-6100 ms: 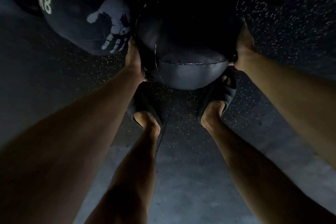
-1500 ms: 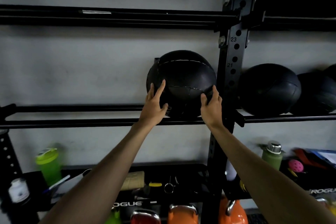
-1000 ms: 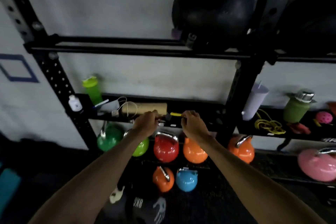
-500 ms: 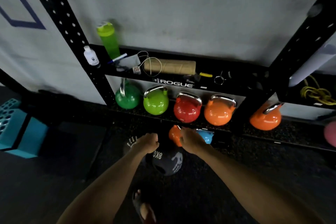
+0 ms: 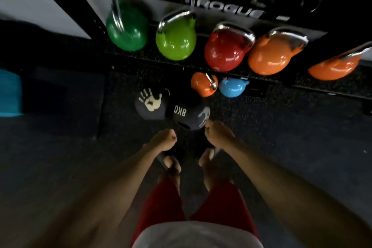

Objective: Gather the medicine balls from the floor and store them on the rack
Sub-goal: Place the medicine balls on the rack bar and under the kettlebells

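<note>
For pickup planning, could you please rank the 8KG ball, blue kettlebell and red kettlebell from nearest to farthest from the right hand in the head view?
From the right hand:
1. 8KG ball, just ahead, left.
2. Blue kettlebell, floor beyond.
3. Red kettlebell, back row.

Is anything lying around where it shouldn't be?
Yes. The handprint ball and the 8KG ball lie on the floor, not on the rack. A small orange kettlebell and a blue kettlebell sit apart from the shelf's row.
</note>
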A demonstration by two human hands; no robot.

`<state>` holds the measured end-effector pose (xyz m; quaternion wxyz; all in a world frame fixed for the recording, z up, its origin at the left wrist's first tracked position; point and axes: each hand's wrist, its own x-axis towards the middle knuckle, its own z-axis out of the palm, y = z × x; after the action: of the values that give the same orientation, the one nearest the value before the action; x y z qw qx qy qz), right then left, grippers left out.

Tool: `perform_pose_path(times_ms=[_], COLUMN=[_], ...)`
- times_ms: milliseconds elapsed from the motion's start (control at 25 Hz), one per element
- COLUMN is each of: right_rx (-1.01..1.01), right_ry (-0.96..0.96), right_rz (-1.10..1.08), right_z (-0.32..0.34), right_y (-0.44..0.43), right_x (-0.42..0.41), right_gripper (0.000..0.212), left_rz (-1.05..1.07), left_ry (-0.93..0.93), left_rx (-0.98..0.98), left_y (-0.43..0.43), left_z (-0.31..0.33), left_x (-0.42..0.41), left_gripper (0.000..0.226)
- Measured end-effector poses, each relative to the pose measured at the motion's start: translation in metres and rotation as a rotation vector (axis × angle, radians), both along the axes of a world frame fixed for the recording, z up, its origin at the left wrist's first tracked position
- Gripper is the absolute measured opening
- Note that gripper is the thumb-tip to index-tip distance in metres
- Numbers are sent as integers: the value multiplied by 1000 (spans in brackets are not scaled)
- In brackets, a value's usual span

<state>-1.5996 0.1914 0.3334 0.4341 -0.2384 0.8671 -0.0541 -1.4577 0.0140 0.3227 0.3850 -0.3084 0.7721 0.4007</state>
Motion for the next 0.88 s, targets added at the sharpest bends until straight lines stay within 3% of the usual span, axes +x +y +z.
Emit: perform_pose_path(times_ms=[160,440,640,760,880], right_rx=[41,90,110,55,-67], right_ry=[-43,-46,44,-9,-203], right_rz=[-10,-34,-397,-487,-735], right_z=[-89,-274,-381,-436,-465], right_y=[-7,-5,-7,-18,-31], right_x=[-1,-40,-101,-138,-162], right_gripper=[30,36,52,56,46], left_rz=[172,563,987,1310,1332], left_ry=[-60,-201,-253,-303,-211], left_rx=[53,166,231,285,335], left_y=[9,32,35,34,33], left_z=[-88,-263,-374,-438,-491], left_x=[2,-25,-50,-51,-55], left_gripper=[30,27,32,33,40])
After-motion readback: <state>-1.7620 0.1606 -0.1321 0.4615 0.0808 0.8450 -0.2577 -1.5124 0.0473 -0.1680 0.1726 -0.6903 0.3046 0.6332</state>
